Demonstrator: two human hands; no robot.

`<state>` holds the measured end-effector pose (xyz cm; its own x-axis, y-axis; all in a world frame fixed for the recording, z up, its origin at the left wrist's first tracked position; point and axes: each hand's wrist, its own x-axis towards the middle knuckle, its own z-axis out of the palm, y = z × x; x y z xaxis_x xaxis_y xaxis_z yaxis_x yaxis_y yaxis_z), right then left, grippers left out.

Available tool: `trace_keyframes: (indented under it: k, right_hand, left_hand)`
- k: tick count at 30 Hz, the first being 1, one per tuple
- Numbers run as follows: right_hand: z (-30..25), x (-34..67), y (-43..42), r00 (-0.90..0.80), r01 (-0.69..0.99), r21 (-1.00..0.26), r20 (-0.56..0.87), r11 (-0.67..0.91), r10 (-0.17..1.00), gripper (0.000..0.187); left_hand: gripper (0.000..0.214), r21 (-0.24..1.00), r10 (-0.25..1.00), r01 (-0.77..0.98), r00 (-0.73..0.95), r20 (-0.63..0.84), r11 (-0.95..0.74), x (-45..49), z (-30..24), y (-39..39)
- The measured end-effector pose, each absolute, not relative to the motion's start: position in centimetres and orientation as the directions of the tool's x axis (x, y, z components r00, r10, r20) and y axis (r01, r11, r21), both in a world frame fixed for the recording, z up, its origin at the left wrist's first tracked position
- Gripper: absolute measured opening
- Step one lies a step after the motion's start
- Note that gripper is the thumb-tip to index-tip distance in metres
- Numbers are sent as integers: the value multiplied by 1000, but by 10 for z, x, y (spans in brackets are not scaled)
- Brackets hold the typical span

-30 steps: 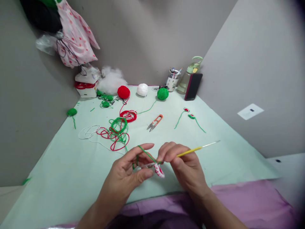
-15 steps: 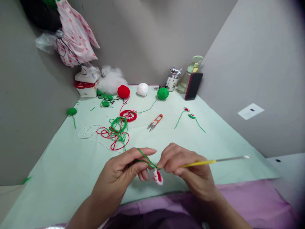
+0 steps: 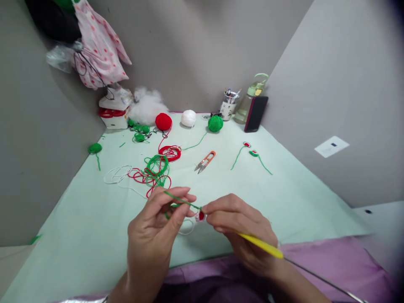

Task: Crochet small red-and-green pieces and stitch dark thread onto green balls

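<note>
A small red-and-white crocheted piece (image 3: 200,216) hangs between my hands, above the near part of the table. My right hand (image 3: 243,229) pinches its upper edge with thumb and fingertips. The same hand grips a crochet hook (image 3: 263,245), whose yellow handle slants down to the right over my wrist. Its working tip is hidden by my fingers. Green yarn (image 3: 182,199) runs from the piece across the raised forefinger of my left hand (image 3: 158,227), and loops under the curled fingers. A white yarn loop hangs just below.
Tangled green yarn (image 3: 157,166) and red yarn (image 3: 170,153) lie beyond my left hand. Orange-handled thread snips (image 3: 205,161) rest mid-table. Two small crocheted pieces with green tails lie right. Yarn balls, white stuffing (image 3: 148,105), a pen cup (image 3: 228,106), a bottle and a phone (image 3: 256,114) line the back.
The crochet hook has swung from nearly level to slanting down right. The crocheted piece has risen slightly and shifted left. My left hand has turned more upright, and a white loop now shows.
</note>
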<state>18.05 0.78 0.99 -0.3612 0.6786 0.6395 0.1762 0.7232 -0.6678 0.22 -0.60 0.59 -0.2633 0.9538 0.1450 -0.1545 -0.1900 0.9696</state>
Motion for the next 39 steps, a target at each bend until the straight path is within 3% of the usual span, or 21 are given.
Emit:
trace_keyframes:
  k: [5, 10, 12, 15, 19, 24, 28, 31, 34, 39]
  right_hand:
    - [6, 178, 6, -302, 189, -657, 668, 730, 680, 26]
    - [9, 175, 4, -271, 250, -638, 676, 729, 685, 24]
    - [10, 174, 3, -267, 266, -632, 677, 728, 685, 25]
    - [7, 176, 3, -283, 275, -609, 688, 743, 669, 26]
    - [-4, 178, 2, -343, 330, -538, 697, 775, 630, 30]
    - [-5, 177, 1, -394, 435, -386, 731, 814, 557, 30]
    - [-3, 174, -1, -417, 470, -314, 745, 825, 521, 30]
    - [-6, 173, -1, -362, 431, -363, 770, 826, 526, 39]
    - [-10, 172, -1, -349, 411, -370, 781, 833, 518, 40]
    - [-7, 174, 2, -419, 365, -391, 741, 845, 525, 37]
  left_hand:
    - [16, 898, 989, -438, -119, -85, 24, 2, 6, -3]
    - [15, 842, 993, -531, -9, -115, 93, 2, 12, -1]
    - [19, 890, 997, -452, 3, -71, 65, 0, 12, 0]
    - [37, 980, 997, -183, -42, 70, -77, -3, 8, 0]
    - [48, 947, 960, 179, -36, 278, -267, -6, 2, -2]
    - [52, 908, 937, 281, -75, 342, -309, -3, -2, -4]
    - [50, 972, 973, 118, -88, 214, -203, 1, 1, -3]
    - [49, 993, 996, -106, -75, 48, -56, 3, 1, -1]
    - [50, 945, 995, -314, 10, -98, 96, 4, 0, 0]
    - [55, 775, 938, -539, 277, -208, 331, 4, 0, -1]
